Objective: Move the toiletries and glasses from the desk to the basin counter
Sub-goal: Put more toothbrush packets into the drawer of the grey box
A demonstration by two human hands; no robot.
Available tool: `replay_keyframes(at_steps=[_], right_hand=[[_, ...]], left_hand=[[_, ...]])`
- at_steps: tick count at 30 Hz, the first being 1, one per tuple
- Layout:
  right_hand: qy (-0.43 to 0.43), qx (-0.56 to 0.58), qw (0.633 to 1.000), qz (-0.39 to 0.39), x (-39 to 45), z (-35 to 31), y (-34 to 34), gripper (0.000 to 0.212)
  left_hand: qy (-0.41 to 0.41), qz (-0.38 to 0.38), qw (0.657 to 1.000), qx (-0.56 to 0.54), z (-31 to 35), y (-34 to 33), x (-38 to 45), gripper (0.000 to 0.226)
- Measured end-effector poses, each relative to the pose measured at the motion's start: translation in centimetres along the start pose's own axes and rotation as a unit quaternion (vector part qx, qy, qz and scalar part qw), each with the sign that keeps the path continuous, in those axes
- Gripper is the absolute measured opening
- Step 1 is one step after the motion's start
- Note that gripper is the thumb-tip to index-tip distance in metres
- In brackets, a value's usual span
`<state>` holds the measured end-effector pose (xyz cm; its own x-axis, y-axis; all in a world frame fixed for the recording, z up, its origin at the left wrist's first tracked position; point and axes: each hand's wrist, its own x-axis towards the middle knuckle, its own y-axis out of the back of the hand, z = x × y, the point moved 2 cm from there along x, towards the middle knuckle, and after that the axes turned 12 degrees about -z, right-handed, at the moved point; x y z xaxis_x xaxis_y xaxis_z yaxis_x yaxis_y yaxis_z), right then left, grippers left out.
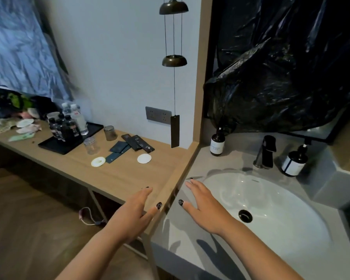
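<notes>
On the wooden desk (119, 178) lie several dark toiletry packets (129, 146), with two white round lids (144, 158) beside them. Two clear glasses (91, 145) stand next to a black tray; the second glass (110, 133) is farther back. My left hand (135, 211) hovers with straight fingers over the desk's near right corner, holding nothing. My right hand (202, 207) is spread flat above the grey basin counter (190, 239), at the left rim of the white basin (271, 209), and is empty too.
A black tray (49, 145) holds dark bottles (63, 128) and water bottles. Clutter and a bag fill the desk's far left. A brown pump bottle (217, 143), a black tap (268, 151) and a white dispenser (294, 162) stand behind the basin. A hanging lamp's black plate (174, 131) dangles over the desk's back right.
</notes>
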<state>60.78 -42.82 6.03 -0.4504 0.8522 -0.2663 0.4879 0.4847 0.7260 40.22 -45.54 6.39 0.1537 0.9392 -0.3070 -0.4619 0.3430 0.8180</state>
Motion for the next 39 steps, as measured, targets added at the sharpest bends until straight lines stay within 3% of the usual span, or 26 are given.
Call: replay_keyframes(at_steps=[17,29,33,39], right_hand=[[0.035,0.001,0.995,-0.094,13.6,-3.8,-1.3,0.068],[-0.005,-0.021,0.998,-0.066,25.3,-10.0,-5.1,0.065],[-0.013,-0.019,0.998,-0.054,29.8,-12.7,-6.2,0.063],[-0.037,0.040,0.998,-0.035,35.1,-16.0,-9.1,0.061]], left_hand=[[0.062,0.032,0.994,-0.088,-9.5,3.9,6.3,0.066],[0.070,-0.016,0.993,-0.090,-19.6,12.1,12.3,0.060],[0.039,-0.019,0.992,-0.116,-24.8,14.3,15.2,0.061],[0.013,-0.040,0.990,-0.137,-30.8,16.8,18.6,0.062]])
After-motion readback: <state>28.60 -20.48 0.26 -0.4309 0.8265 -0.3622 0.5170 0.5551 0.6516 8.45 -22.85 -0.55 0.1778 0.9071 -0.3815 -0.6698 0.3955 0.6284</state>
